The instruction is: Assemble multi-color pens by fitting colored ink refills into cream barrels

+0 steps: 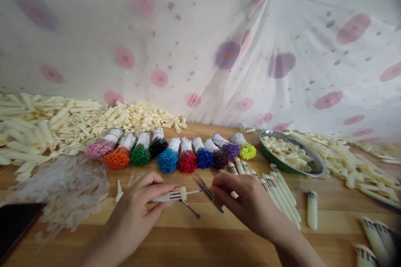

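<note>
The left hand [138, 204] is closing its fingers around a cream pen body [171, 195] and holding it sideways, just above the middle of the bench [200, 238], near the front edge. The right hand [244, 200] is pinching a thin ink stick [197, 192] with its fingertips. The stick's end is meeting the open end of the pen body. I cannot tell how far inside it is going.

A few loose ink sticks [205, 187] are lying on the bench between the hands.

Behind the hands, bunches of ink sticks are sitting in a row: pink [100, 148], orange [117, 159], green [140, 155], blue [168, 160], red [187, 162], yellow-green [247, 151] and more.

Toward the right edge, a row of made-up pens [282, 194] is lying side by side, so some of the work looks done. One pen [312, 215] is lying alone beside them. A round metal dish [316, 171] is holding small cream bits.

At the back left, a big heap of cream parts [62, 121] is waiting, and a pile of clear bits [69, 187] is sitting near the left edge. I think lots of pens are left to make.
</note>
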Motion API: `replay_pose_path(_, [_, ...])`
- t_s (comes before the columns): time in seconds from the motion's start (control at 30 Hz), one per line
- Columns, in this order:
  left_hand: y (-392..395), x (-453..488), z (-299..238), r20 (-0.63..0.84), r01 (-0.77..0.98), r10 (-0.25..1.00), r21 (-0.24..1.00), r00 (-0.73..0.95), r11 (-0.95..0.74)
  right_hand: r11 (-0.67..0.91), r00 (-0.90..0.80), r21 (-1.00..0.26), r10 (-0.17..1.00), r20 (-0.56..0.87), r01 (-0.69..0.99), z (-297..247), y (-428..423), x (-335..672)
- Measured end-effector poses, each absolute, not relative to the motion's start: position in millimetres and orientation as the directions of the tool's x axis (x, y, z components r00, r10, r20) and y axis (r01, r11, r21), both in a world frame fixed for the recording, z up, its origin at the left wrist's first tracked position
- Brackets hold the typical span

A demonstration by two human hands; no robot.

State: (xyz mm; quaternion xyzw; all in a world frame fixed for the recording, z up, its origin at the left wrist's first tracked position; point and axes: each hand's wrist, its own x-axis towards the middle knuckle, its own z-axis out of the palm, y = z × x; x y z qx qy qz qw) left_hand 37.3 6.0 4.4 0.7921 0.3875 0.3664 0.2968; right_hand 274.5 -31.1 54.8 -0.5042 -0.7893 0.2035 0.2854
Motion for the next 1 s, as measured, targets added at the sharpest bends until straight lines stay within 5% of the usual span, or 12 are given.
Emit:
replay_pose_path(0.57, [2.0,38.7,5.2,0.319,0.353,0.837,0.797,0.444,-0.491,0.360,-0.341,-0.677,0.925,0.168,0.642,47.5,-31.9,264.9])
replay_pose_path(0.9, [4.6,35.8,5.1,0.332,0.398,0.829,0.757,0.450,-0.518,0.292,-0.302,-0.822,0.941,0.154,0.490,42.3,-32.2,254.8])
replay_pose_path(1.0, [6.8,33.2,5.5,0.354,0.396,0.819,0.743,0.453,-0.540,0.246,-0.200,-0.733,0.968,0.151,0.634,36.3,-26.2,263.7])
